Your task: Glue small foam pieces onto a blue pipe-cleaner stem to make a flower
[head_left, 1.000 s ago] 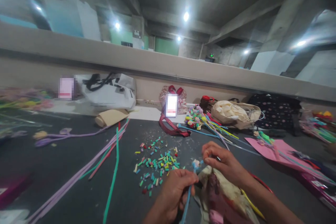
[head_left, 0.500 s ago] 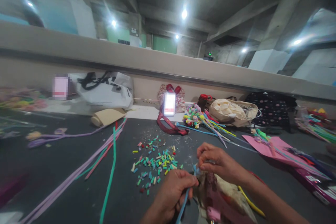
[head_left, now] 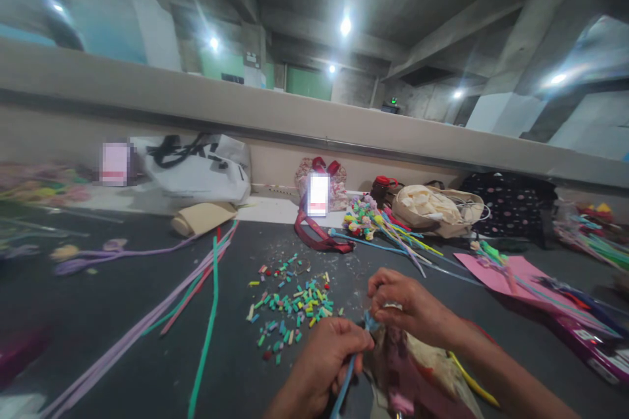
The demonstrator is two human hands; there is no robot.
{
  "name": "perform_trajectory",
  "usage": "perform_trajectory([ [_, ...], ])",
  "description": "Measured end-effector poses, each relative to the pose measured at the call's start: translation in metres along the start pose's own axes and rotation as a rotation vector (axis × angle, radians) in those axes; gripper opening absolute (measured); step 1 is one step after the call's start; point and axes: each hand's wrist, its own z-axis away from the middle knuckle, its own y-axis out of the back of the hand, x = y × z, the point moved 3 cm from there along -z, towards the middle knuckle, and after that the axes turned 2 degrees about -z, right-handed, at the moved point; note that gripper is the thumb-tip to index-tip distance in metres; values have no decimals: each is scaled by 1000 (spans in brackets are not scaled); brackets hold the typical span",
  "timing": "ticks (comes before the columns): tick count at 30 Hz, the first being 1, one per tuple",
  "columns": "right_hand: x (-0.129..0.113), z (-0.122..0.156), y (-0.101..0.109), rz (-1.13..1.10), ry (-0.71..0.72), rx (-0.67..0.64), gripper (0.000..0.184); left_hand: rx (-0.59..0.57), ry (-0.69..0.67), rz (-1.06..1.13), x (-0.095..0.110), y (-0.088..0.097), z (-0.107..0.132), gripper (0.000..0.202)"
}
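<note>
Low in the centre, my left hand (head_left: 334, 350) is closed around a light blue pipe cleaner (head_left: 345, 380), whose long end hangs down toward the front. My right hand (head_left: 403, 298) is bent over the upper end, fingers curled and pinched at the small bluish tuft there. The exact fingertip contact is partly hidden. Beneath my right wrist lies a dusky pink glue gun (head_left: 405, 370) on a crumpled pale cloth or bag (head_left: 435, 357). Just left of my hands, many short cut coloured pieces (head_left: 309, 301) are scattered over the dark tabletop (head_left: 246, 380).
Lilac, red and green pipe cleaners (head_left: 213, 314) stretch across the left. Behind are a bundle of coloured stems (head_left: 366, 216), a red lanyard (head_left: 319, 239), a white bag (head_left: 196, 170) and a cream cloth bag (head_left: 427, 206). Pink paper (head_left: 523, 281) lies right; a low partition (head_left: 275, 111) runs behind.
Both hands stay almost in place. The fingers of my right hand shift slightly at the blue tuft, and a little more of it shows.
</note>
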Motion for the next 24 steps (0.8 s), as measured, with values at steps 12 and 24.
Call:
perform_trajectory([
  [12, 2, 1, -1, 45, 33, 29, 10, 2, -10, 17, 2, -2, 3, 18],
  [24, 4, 3, 2, 52, -1, 49, 14, 10, -18, 32, 0, 1, 1, 15],
])
